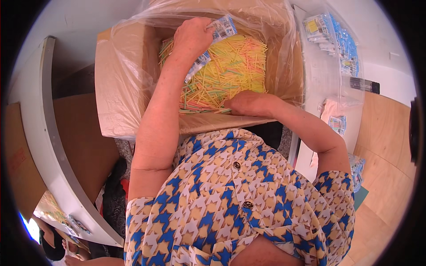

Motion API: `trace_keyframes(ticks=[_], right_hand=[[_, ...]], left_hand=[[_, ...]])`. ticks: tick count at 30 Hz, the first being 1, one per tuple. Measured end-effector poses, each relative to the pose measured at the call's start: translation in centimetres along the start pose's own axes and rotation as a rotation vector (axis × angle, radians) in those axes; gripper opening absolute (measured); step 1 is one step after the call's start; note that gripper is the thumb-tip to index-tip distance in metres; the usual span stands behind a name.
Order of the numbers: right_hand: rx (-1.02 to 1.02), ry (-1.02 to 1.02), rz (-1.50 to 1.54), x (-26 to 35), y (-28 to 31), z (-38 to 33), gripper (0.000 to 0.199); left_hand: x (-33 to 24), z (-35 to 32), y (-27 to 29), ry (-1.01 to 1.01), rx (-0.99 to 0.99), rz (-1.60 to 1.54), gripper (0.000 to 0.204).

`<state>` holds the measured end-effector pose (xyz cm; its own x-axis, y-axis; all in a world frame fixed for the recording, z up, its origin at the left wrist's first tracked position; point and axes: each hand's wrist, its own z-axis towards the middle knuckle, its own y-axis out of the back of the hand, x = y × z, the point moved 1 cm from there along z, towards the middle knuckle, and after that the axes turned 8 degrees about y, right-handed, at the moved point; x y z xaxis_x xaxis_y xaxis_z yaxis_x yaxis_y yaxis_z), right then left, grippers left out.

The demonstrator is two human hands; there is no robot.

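Note:
A cardboard box (pixel 106 84) lined with a clear plastic bag (pixel 148 12) holds a heap of thin yellow, pink and green sticks (pixel 242 62). Over the heap's far left side, my left hand (pixel 194 37) is closed on a small blue-and-white plastic packet (pixel 224 29). Another printed packet piece (pixel 197 65) shows beside my left wrist; whether it joins the held one is hidden. At the near edge of the heap, my right hand (pixel 249 103) curls its fingers down into the sticks. Its fingertips are partly hidden there.
On the white surface at the right, a clear plastic bin (pixel 328 57) contains several filled blue-and-white packets (pixel 344 44). More packets (pixel 337 124) lie nearer me. A white panel edge (pixel 53 115) runs down the left. Another person's arm (pixel 95 261) shows at lower left.

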<state>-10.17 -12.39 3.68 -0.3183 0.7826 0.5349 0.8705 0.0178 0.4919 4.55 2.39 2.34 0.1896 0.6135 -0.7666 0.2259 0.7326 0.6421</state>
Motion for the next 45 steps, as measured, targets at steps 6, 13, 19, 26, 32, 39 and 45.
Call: trace_keyframes(ticks=[6, 13, 19, 26, 32, 39, 45], right_hand=[[-0.073, 0.088, -0.047, -2.1, -0.9, 0.3, 0.023], [-0.372, 0.040, 0.119, -2.3, -0.5, 3.3, 0.025], [-0.213, 0.137, -0.121, -1.5, -1.7, 7.4, 0.020], [-0.047, 0.219, -0.327, -0.7, -1.8, 8.5, 0.027], [-0.202, 0.131, 0.056, -2.3, -0.6, 4.4, 0.022], [-0.558, -0.027, 1.342, -5.6, 1.6, 1.7, 0.024], [-0.857, -0.042, 1.538, -8.1, 4.8, 3.9, 0.019]], left_hand=[[-0.4, 0.0, 0.2, 0.015, 0.013, -0.023, 0.020], [-0.4, 0.1, 0.4, -0.002, 0.014, 0.031, 0.020], [0.0, 0.2, 0.1, -0.030, -0.038, -0.001, 0.020], [0.2, 0.1, 0.2, -0.041, -0.061, -0.014, 0.021], [-0.1, 0.4, 0.2, -0.074, -0.091, -0.022, 0.022], [0.3, 0.3, 0.8, 0.017, -0.082, -0.099, 0.019], [-0.3, 0.2, 1.0, 0.076, -0.111, -0.253, 0.015]])
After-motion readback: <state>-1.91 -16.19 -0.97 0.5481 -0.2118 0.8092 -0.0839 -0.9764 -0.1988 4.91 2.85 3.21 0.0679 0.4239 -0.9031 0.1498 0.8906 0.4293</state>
